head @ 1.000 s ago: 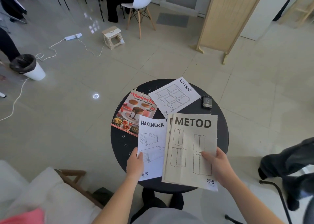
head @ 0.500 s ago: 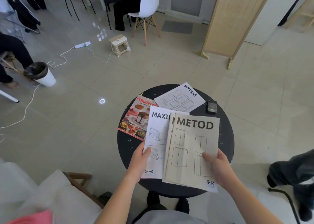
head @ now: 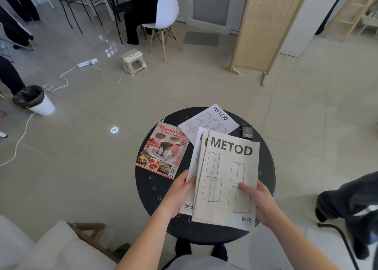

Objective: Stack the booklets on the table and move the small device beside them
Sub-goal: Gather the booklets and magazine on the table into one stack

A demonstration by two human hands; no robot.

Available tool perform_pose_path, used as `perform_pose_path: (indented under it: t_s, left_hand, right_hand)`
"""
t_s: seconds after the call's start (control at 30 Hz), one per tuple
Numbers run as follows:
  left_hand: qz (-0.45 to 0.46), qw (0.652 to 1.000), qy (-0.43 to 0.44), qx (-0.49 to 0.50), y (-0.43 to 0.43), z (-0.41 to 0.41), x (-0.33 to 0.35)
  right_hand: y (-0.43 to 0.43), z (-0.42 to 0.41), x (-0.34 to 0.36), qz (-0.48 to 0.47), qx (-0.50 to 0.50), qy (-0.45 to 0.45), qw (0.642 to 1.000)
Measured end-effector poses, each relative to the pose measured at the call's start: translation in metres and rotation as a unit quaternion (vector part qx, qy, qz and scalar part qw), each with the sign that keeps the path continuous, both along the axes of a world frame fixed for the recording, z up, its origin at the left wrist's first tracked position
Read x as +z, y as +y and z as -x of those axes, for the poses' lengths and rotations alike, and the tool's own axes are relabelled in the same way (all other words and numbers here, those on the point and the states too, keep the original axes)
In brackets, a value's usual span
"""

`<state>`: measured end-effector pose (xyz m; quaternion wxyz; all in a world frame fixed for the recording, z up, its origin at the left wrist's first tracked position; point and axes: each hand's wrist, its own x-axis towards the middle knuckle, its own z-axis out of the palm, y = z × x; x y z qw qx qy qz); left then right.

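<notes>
On the round black table [head: 157,196] my right hand [head: 258,202] holds the beige METOD booklet [head: 227,179] by its lower right edge. My left hand [head: 180,192] grips the white MAXIMERA booklet [head: 194,167], which lies almost wholly under the METOD booklet. A colourful Masterclass cookbook [head: 162,150] lies flat at the table's left. The white VITTSJÖ booklet [head: 210,122] sits at the far edge, partly under the held stack. The small black device [head: 246,131] rests at the far right of the table, untouched.
A white cushioned wooden armchair [head: 51,247] stands at lower left. Another person's dark-trousered leg [head: 347,200] is close on the right. Farther off are a white bin [head: 35,101], floor cables, a small stool [head: 134,62], a white chair [head: 163,13] and a wooden screen [head: 272,24].
My left hand has slid the MAXIMERA booklet rightward under the METOD booklet, so only its left strip shows. The view has tilted up a little.
</notes>
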<state>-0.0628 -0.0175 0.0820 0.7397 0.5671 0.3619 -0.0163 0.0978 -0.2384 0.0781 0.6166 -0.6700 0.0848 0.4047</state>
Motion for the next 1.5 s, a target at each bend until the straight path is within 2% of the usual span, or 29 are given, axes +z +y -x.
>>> perform_pose_path:
  t_s: [0.3,0.67,0.73,0.9,1.0,1.1,1.33,1.5]
  left_hand:
    - [0.028,0.998,0.0,-0.05,0.008,-0.011,0.0]
    - [-0.011,0.993,0.055,-0.102,0.053,-0.05,-0.002]
    - [-0.039,0.993,0.061,-0.098,0.067,-0.061,-0.007]
    - [-0.176,0.974,0.107,-0.098,0.109,-0.094,-0.026]
    - [-0.283,0.941,0.143,-0.117,0.135,-0.12,-0.037]
    - [-0.348,0.914,0.166,-0.124,0.154,-0.143,-0.051]
    - [-0.438,0.869,0.181,-0.142,0.194,-0.186,-0.089]
    - [-0.448,0.852,0.205,-0.176,0.218,-0.216,-0.109]
  right_hand:
    - [0.0,-0.004,-0.006,0.033,-0.004,-0.009,0.999]
    - [0.026,-0.008,-0.01,0.024,-0.068,-0.039,0.997]
    - [0.032,-0.01,-0.01,0.026,-0.08,-0.037,0.996]
    - [0.04,-0.012,-0.01,0.034,-0.098,-0.04,0.994]
    - [0.043,-0.014,-0.007,0.049,-0.112,-0.05,0.991]
    - [0.046,-0.02,-0.006,0.061,-0.125,-0.054,0.989]
    - [0.056,-0.029,-0.019,0.074,-0.145,-0.041,0.986]
    - [0.062,-0.041,-0.029,0.077,-0.149,-0.038,0.985]
